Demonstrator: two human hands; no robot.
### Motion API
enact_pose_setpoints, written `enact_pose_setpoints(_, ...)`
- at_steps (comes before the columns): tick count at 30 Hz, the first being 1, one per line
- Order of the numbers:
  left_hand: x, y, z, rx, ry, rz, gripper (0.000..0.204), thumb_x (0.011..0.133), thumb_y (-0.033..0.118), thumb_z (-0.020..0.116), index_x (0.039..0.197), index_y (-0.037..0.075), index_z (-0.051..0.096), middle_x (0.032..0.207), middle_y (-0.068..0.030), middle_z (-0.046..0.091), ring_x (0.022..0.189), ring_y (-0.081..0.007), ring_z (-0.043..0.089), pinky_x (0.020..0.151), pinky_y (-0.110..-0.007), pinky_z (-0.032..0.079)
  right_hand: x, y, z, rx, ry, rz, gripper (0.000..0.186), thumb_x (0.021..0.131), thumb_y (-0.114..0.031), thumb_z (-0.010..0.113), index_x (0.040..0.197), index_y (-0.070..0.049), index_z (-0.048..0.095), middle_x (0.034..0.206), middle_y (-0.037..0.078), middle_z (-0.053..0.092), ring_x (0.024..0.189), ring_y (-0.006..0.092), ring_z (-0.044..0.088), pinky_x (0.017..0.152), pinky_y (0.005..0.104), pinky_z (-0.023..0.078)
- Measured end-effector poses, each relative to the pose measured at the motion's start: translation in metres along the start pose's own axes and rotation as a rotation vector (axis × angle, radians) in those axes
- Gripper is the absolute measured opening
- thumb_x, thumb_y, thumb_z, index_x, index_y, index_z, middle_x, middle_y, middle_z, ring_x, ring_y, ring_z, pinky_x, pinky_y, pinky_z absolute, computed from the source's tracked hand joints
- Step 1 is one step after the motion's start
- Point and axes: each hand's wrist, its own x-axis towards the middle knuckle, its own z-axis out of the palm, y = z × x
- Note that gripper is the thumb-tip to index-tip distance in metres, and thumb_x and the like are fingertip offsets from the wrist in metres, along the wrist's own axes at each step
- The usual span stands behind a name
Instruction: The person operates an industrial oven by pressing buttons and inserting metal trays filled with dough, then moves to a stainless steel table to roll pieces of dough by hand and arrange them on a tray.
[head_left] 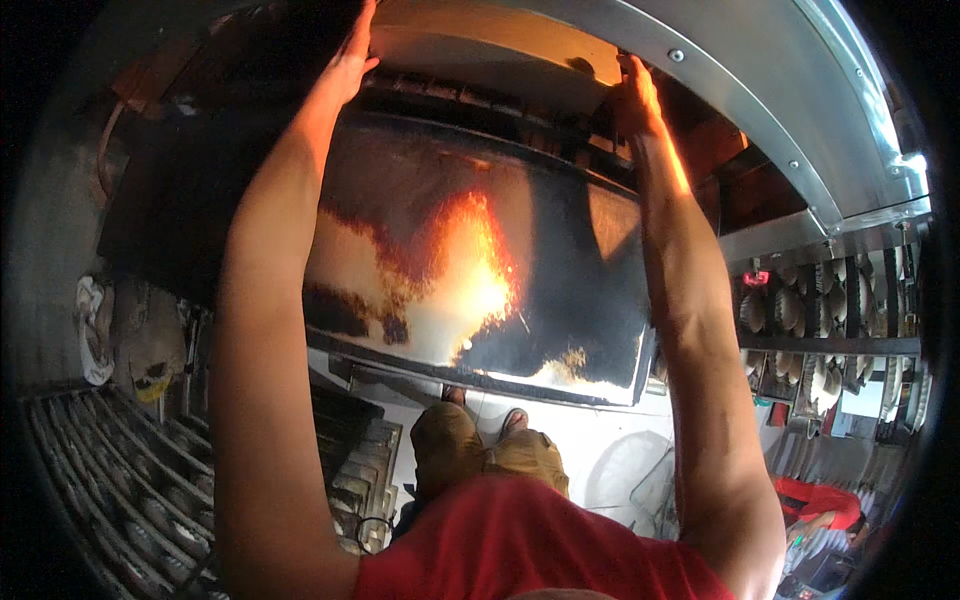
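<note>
Both my arms reach far forward over a wide, dark-topped metal surface (580, 290) with worn pale patches and bright orange light on it. Past its far edge, a broad panel (470, 38) lit orange spans the space between my hands. My left hand (354, 66) lies at the panel's left end, its fingers stretched forward and its thumb apart; the picture's top edge cuts off the fingertips. At the panel's right end, my right hand (638, 88) has its fingers curled in against the edge. A dark shadow falls on the panel beside it.
A riveted metal hood (750, 75) curves over the far right. Slatted racks (110, 480) stand at lower left, and shelves of rounded pale objects (820, 300) at right. Another person in a red top (815, 500) bends at lower right. My feet (513, 420) stand on a pale floor.
</note>
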Motion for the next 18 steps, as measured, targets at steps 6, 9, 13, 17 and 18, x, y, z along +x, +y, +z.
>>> enact_pose_setpoints(6,-0.057,0.03,-0.008,0.126,0.068,0.018,0.095,0.092,0.071,0.053,0.155,0.004,0.032,0.154,-0.0277,0.035,0.141,-0.035,0.041,0.116,-0.046,0.035,-0.162,-0.062,-0.038,-0.091,-0.043,-0.099,0.057,0.097,-0.039,0.062,0.128,0.009,0.057,0.113,0.015,0.067,0.105,0.0199,0.06,0.094,0.032,0.046)
enact_pose_setpoints(9,-0.228,0.114,-0.076,0.181,0.437,0.367,0.06,0.103,0.048,0.05,0.135,-0.003,0.053,0.123,-0.0186,0.065,0.111,-0.0269,0.064,0.097,-0.038,0.05,-0.289,-0.125,-0.063,0.127,-0.814,-0.196,0.055,0.089,-0.029,0.074,0.13,0.005,0.059,0.117,0.014,0.067,0.111,0.0193,0.062,0.098,0.0331,0.047)
enact_pose_setpoints(13,-0.362,0.115,0.032,-0.023,0.826,0.56,0.04,0.108,0.031,0.044,0.13,0.0,0.058,0.113,-0.0123,0.066,0.096,-0.0187,0.064,0.079,-0.032,0.052,-0.404,-0.086,-0.096,0.103,-1.319,-0.191,0.054,0.087,-0.027,0.078,0.129,0.003,0.062,0.123,0.02,0.067,0.115,0.0305,0.066,0.1,0.0376,0.05)
enact_pose_setpoints(17,-0.511,0.018,0.099,0.075,0.923,0.323,0.032,0.105,0.03,0.045,0.112,0.003,0.06,0.093,-0.0054,0.062,0.08,-0.0133,0.053,0.074,-0.029,0.044,-0.484,0.044,-0.053,0.138,-1.393,0.142,0.051,0.091,-0.023,0.075,0.132,0.004,0.06,0.121,0.017,0.068,0.114,0.0247,0.065,0.099,0.0356,0.05)
enact_pose_setpoints(18,-0.546,-0.001,0.12,0.052,0.911,0.166,0.03,0.106,0.027,0.046,0.117,0.003,0.06,0.094,-0.0023,0.061,0.082,-0.0103,0.052,0.079,-0.027,0.045,-0.494,0.063,-0.042,0.167,-1.384,0.249,0.046,0.094,-0.019,0.073,0.131,0.004,0.06,0.121,0.015,0.068,0.113,0.0223,0.064,0.098,0.0341,0.051)
